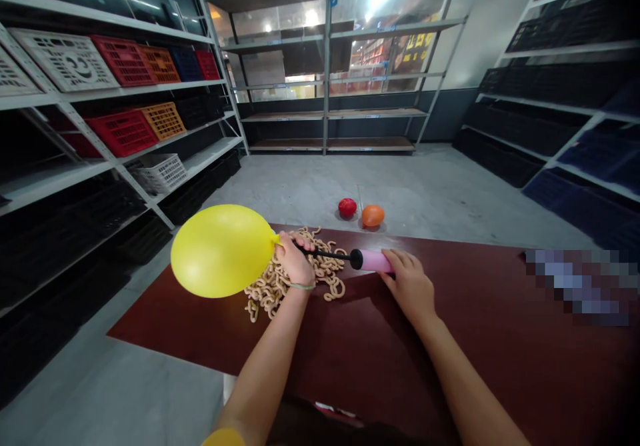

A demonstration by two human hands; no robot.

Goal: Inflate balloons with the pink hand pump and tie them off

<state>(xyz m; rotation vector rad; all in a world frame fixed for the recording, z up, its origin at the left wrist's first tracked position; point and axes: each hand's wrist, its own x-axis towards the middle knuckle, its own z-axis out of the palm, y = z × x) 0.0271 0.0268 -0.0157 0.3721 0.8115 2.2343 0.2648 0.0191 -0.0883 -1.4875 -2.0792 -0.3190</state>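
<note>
A large inflated yellow balloon (223, 251) extends to the left from my left hand (296, 263). That hand is closed around the balloon's neck and the black nozzle end of a balloon pump. To the right, my right hand (411, 287) grips the pump's pink barrel (370, 261), and a black rod shows between the two hands. Beneath the left hand lies a pile of uninflated beige long balloons or curly tube-like pieces (273, 289), whose exact kind I cannot tell. The balloon hides part of the table's left side.
The dark red-brown table (350, 346) spans the foreground. On the floor past its far edge lie a red balloon (347, 208) and an orange balloon (373, 216). A blurred-out object (580, 283) is at the right. Shelves with crates (123, 133) stand left; a metal rack (327, 86) stands behind.
</note>
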